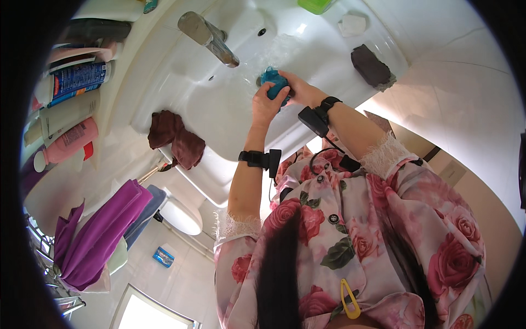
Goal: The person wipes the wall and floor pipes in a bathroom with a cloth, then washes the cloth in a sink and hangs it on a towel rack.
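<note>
Both my hands are closed on a bunched, wet-looking teal cloth (274,81) low over the white washbasin (219,118). From the near left, my left hand (265,106) pinches it with the thumb and fingers. My right hand (301,90) grips its right side, with some fingers hidden behind the cloth. Just beyond the hands the basin holds rippled, shiny water (282,49). The metal faucet (208,38) reaches over the basin from the far left, its spout end short of the cloth.
A brown cloth (176,138) drapes over the basin's left rim. On the right rim lie a dark grey cloth (371,66) and a white lump (352,25). A green container (316,4) stands at the far edge. Bottles and tubes (71,137) line the left shelf; purple towels (104,236) hang below.
</note>
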`<control>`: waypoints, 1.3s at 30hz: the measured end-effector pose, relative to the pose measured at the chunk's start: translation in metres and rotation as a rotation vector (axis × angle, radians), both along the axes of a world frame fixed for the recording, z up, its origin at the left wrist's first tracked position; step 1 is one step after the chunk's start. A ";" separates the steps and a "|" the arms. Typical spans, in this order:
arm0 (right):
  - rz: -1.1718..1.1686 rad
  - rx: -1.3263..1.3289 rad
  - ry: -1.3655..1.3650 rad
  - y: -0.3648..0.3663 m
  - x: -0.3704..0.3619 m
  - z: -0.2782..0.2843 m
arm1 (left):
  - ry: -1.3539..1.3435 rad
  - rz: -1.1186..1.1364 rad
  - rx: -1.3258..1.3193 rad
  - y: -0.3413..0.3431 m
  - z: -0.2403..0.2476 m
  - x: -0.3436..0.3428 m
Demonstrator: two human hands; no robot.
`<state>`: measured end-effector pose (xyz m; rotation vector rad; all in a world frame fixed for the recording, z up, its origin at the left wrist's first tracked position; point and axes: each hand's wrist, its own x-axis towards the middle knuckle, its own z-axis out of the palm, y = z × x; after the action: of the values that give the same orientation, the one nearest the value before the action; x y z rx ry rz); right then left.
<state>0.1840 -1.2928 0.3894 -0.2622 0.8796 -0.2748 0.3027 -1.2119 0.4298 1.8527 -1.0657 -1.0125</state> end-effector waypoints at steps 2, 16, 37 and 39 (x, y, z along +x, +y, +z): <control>-0.029 0.040 -0.058 -0.021 -0.017 -0.041 | -0.087 -0.084 -0.227 -0.017 0.039 -0.030; 0.079 -0.377 0.295 0.010 0.016 -0.014 | -0.861 0.021 0.251 0.044 -0.074 0.061; 0.096 -0.018 -0.176 0.005 0.020 -0.005 | -0.453 0.073 -0.216 0.006 0.004 -0.013; -0.022 0.002 -0.025 0.011 0.036 -0.005 | -0.538 0.109 -0.252 0.005 -0.007 0.003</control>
<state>0.2201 -1.2818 0.3844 -0.2473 0.8586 -0.2970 0.3053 -1.2073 0.4225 1.9895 -1.3107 -0.2938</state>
